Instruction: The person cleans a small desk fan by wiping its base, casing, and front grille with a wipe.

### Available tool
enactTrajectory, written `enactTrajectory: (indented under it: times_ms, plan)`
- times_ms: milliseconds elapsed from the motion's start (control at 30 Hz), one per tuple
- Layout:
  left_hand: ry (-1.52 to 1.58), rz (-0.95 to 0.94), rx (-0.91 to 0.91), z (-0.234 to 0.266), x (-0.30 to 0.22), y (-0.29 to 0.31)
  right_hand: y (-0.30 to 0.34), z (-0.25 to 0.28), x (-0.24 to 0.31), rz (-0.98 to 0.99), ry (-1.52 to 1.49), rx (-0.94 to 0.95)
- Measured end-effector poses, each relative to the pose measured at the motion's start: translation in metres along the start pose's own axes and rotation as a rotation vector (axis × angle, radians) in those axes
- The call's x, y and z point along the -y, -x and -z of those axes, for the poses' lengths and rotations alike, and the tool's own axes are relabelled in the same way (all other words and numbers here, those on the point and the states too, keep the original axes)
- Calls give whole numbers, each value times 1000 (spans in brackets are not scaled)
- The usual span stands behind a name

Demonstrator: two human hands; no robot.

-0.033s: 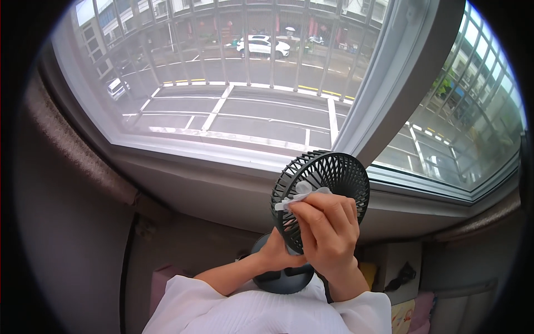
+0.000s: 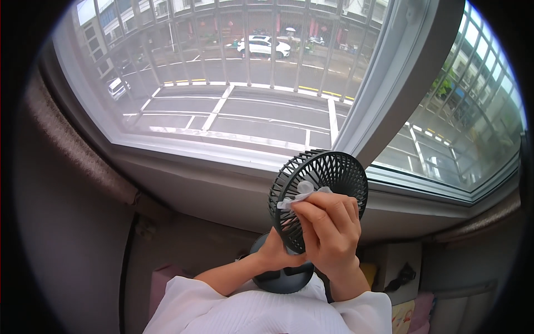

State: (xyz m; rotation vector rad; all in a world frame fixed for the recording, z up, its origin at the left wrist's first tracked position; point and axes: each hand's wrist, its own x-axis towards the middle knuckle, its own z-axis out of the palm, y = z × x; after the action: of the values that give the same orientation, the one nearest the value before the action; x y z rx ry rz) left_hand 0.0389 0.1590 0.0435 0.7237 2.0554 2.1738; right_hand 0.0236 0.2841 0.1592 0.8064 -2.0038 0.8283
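A small dark grey desk fan [image 2: 340, 177] stands before me, its round slatted cage tilted and turned to the right. My left hand [image 2: 276, 250] is wrapped round the fan low behind the cage, its fingertips partly hidden. My right hand [image 2: 334, 236] is closed in a pinch on a crumpled white wipe [image 2: 303, 192]. The wipe lies against the front slats at the left part of the cage. Below my hands shows the fan's dark round base [image 2: 286, 281], close to my white top.
Beyond the fan runs a window sill [image 2: 189, 192] under a large white-framed window [image 2: 222, 157] with bars outside. A second pane is at the right. A dark object [image 2: 401, 276] rests on a pale surface at lower right, near pink and yellow cloth [image 2: 403, 317].
The fan's cage has shifted very slightly left. My right hand and the wipe have moved a few pixels to the right. Both grips stay the same.
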Motion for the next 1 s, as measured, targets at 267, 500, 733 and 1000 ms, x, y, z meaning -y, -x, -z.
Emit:
enactTrajectory:
  times_ms: [267, 500, 733, 1000]
  plan:
    - [-30, -50, -145, -2, -1, 8, 2, -7, 1, 65, -29, 3]
    - [-154, -79, -219, -2, -2, 19, 0, -7, -7, 86, -117, 40]
    - [-129, -83, -196, -15, 8, 14, 8, 1, 8, 114, -108, 19]
    - [-21, -105, -305, -15, -6, 27, 25, 6, -5, 38, -98, 61]
